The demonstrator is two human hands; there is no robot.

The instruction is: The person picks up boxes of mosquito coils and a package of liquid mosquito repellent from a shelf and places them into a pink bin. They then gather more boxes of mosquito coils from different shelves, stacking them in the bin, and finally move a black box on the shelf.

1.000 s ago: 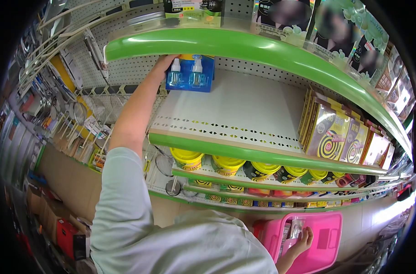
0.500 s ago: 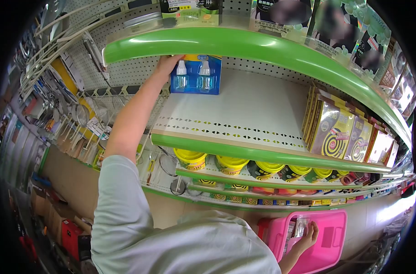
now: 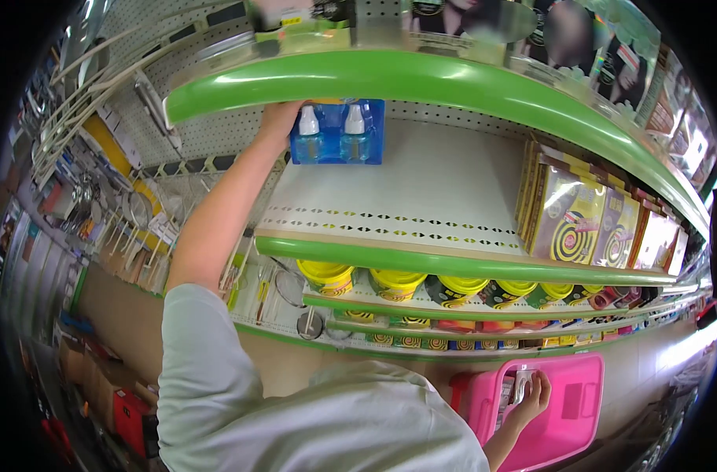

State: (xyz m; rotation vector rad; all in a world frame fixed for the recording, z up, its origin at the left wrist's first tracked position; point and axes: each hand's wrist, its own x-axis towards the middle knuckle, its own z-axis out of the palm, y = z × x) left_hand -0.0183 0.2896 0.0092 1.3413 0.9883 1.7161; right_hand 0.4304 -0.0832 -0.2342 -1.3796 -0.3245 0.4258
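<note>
Watching head view, I have left hand (image 3: 282, 119) touching the blue pack (image 3: 332, 135) at back left corner of the shelf (image 3: 445, 173); right hand (image 3: 534, 396) by left edge of pink tub (image 3: 597, 401), fingers curled. Can't tell if either grips.

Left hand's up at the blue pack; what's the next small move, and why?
Probably ease the left hand off the blue pack: the pack appears to stand upright on the white shelf, near its left end, with the hand at the pack's upper left.
</note>
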